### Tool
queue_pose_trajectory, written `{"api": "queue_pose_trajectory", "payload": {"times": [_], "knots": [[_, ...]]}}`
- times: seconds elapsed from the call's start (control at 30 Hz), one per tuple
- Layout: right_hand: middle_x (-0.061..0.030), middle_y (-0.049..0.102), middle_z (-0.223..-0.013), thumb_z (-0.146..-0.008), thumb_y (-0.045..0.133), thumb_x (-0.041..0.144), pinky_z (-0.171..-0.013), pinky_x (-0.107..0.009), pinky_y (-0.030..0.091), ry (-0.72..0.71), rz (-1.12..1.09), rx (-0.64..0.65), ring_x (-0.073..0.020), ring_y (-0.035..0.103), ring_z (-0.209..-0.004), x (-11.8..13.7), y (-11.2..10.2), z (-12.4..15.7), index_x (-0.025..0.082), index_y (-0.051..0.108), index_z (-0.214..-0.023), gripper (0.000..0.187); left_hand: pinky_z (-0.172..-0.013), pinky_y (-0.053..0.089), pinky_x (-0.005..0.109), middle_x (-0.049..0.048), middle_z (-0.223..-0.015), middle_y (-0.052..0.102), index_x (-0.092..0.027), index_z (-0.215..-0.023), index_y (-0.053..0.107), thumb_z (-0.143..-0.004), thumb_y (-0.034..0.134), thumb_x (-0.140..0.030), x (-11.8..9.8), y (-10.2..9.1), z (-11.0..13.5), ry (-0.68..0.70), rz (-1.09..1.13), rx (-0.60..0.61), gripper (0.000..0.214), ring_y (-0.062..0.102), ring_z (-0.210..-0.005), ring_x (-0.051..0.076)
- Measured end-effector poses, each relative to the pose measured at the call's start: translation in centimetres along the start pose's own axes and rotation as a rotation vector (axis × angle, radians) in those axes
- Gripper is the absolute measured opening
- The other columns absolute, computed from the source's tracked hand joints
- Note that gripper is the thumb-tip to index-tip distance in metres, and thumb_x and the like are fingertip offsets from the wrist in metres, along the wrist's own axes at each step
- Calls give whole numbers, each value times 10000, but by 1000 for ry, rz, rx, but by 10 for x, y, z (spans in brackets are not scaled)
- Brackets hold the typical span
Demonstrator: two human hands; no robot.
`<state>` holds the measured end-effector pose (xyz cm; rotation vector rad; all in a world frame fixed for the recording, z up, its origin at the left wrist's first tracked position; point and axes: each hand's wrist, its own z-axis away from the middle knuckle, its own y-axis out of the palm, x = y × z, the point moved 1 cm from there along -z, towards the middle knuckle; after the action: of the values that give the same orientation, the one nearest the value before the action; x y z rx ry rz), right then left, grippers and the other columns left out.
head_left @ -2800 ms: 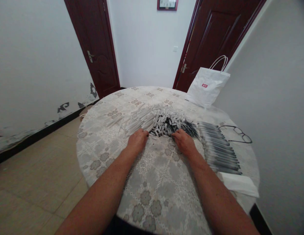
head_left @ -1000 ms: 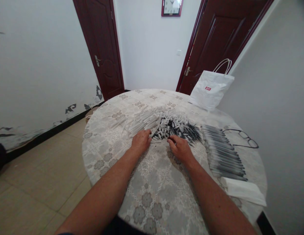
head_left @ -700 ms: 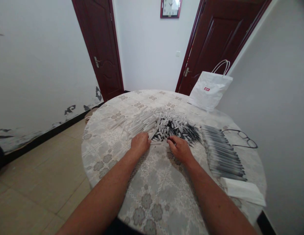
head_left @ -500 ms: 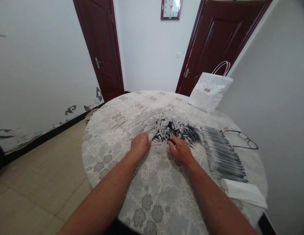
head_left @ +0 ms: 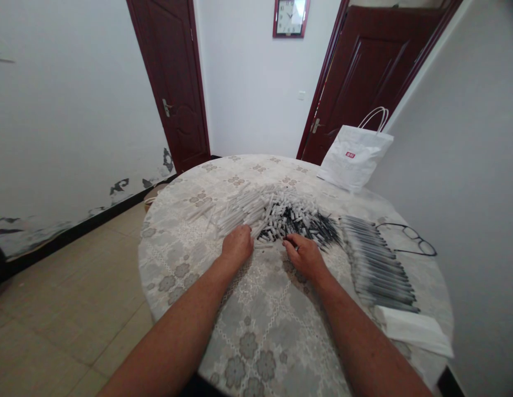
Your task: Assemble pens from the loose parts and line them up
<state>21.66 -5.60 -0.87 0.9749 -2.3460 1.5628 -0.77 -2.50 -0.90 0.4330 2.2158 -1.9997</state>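
Note:
My left hand (head_left: 239,245) rests at the near edge of a heap of long white tubes (head_left: 244,212) that look like pen barrels. Its fingers are curled closed, and what they hold, if anything, is hidden. To the right, my right hand (head_left: 304,253) is closed in a pinch beside thin black rods (head_left: 322,227), possibly pen refills. Something small and dark seems to be at its fingertips, too small to name. Short white pieces (head_left: 295,199) like caps lie heaped between the tubes and the rods. A single white tube (head_left: 263,246) lies on the cloth between both hands.
A row of pens (head_left: 380,264) in clear wrapping lies on the right side of the round table with its patterned cloth (head_left: 248,320). Near it are eyeglasses (head_left: 413,238) and a folded white packet (head_left: 413,331). A white paper bag (head_left: 356,157) stands at the back right.
The view has tilted up slightly. Both hands stay in nearly the same place by the heap, with only slight finger movement.

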Motion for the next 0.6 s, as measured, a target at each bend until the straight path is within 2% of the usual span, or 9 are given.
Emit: {"api": "queue_pose_trajectory", "payload": {"times": [0.1,0.2,0.3,0.37,0.47,0.6], "knots": [[-55,752,-986,-957,509,313,-841,-265,475,1,-5,-13,-194,697,-907,-1,0,0,208,696,-1035,228,-868,466,320,131,-1113,644,-175,-1087,630,-959,439,-236,0,-3,2,-1,11,-46,238,637,-1046,241],[-62,750,-948,-965,492,326,-804,-265,473,12,0,-29,-199,695,-874,-2,-1,0,208,697,-1031,245,-875,470,327,139,-1095,624,-163,-1080,637,-963,461,-263,3,-8,2,3,65,-162,233,628,-1035,245],[-77,746,-942,-969,477,330,-798,-274,471,20,-7,-65,-206,690,-856,-2,-2,-1,195,696,-1039,267,-894,468,348,144,-1046,637,-149,-1050,655,-968,462,-283,6,-14,1,50,169,-290,249,619,-1015,254],[-91,744,-980,-971,468,335,-821,-285,472,37,-24,-116,-213,686,-880,-3,-3,-1,184,696,-1058,287,-905,463,356,127,-992,666,-154,-1007,676,-964,477,-300,5,-17,0,106,290,-332,251,623,-981,248],[-95,741,-994,-974,461,367,-837,-301,471,108,-67,-227,-221,676,-899,-4,-6,-2,175,696,-1071,318,-858,477,332,78,-923,711,-177,-958,715,-933,543,-348,0,-21,-1,179,587,-250,244,646,-889,219],[-75,735,-963,-969,459,417,-783,-297,472,230,-183,-343,-213,660,-852,-5,-10,-4,178,689,-1074,348,-617,469,271,27,-788,701,-175,-964,743,-852,644,-425,-12,-19,2,140,943,-17,291,607,-643,161]]}}
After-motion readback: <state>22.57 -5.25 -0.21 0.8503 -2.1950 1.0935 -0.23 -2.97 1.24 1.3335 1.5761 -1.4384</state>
